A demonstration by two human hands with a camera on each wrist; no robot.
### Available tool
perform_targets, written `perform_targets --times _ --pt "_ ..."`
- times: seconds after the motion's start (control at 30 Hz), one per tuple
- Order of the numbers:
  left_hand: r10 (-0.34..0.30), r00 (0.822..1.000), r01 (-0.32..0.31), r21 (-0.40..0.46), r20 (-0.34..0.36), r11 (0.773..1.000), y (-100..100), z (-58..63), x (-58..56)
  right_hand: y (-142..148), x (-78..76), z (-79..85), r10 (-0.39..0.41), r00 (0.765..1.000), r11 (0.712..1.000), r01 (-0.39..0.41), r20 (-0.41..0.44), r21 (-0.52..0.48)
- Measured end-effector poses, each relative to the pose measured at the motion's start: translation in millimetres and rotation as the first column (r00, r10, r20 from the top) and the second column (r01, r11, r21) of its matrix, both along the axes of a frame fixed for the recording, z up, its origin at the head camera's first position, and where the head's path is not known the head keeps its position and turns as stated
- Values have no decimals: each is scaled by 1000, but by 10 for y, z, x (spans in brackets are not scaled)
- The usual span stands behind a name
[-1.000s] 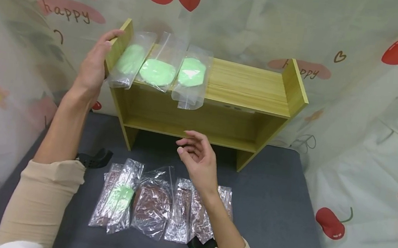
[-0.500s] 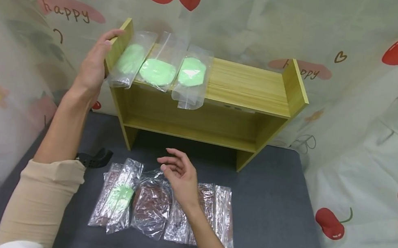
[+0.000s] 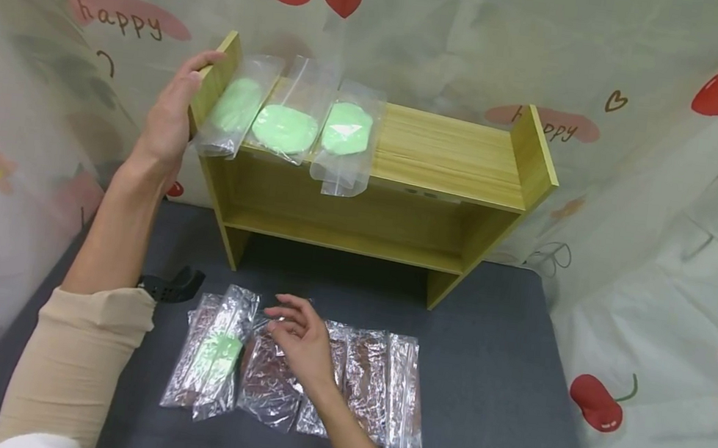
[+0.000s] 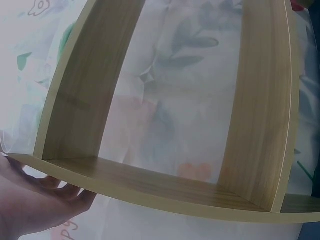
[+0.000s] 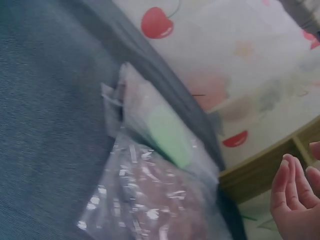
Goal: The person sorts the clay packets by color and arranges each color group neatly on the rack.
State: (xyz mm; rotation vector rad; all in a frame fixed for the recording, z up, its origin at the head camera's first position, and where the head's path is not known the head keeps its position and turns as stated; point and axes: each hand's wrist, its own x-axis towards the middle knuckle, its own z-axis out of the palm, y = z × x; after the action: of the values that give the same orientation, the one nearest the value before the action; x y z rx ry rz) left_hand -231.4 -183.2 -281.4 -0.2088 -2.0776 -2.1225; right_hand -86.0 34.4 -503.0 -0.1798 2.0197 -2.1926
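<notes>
My left hand (image 3: 170, 117) holds the left side panel of a small wooden shelf (image 3: 450, 153); in the left wrist view its fingers (image 4: 65, 192) lie against the panel's outer side. Three clear plastic bags with light green flat pieces (image 3: 285, 129) lie side by side on the shelf's top board, at its left. My right hand (image 3: 302, 343), fingers loosely bent and holding nothing, is over a clear bag with brown contents (image 3: 270, 387). To its left lies a bag with a green piece (image 3: 217, 356), on top of a brown-filled bag (image 3: 188, 371). Whether the right fingertips touch plastic, I cannot tell.
More clear bags with brown contents (image 3: 368, 373) lie in a row right of the right hand. All rest on a dark grey tabletop (image 3: 493, 387). The shelf stands at the back, against a hanging cloth (image 3: 446, 42) printed with cherries.
My right hand has moved down and to the left, from in front of the shelf to over the bags. My left hand stays on the shelf panel.
</notes>
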Motion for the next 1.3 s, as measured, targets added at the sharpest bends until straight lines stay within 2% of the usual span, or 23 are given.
perform_targets --times 0.13,0.33,0.5,0.7,0.87,0.97,1.13,1.3 --pt "17 1000 -17 -9 26 1000 -7 3 3 -61 34 -137 4 999 1000 -4 53 -1" --pt "14 1000 -14 -8 26 1000 -8 2 0 -150 98 -286 14 994 1000 -16 109 15" --pt "12 1000 -11 -18 26 1000 -7 1 -7 -217 157 -372 20 988 1000 -21 154 5" --pt "17 999 -16 -34 35 999 -9 -4 -5 -285 195 -458 11 981 993 -32 191 110" --pt "18 999 -17 -37 33 999 -10 -5 -5 -352 221 -515 27 973 994 -50 229 97" --pt "20 999 -19 -32 34 999 -8 -5 -4 -387 243 -538 20 971 991 -52 238 126" --pt "8 1000 -8 -13 23 1000 2 1 -8 -420 253 -533 -3 984 964 -45 180 261" --pt "2 1000 -2 2 19 1000 5 1 1 -487 253 -551 -39 993 903 -12 109 429"
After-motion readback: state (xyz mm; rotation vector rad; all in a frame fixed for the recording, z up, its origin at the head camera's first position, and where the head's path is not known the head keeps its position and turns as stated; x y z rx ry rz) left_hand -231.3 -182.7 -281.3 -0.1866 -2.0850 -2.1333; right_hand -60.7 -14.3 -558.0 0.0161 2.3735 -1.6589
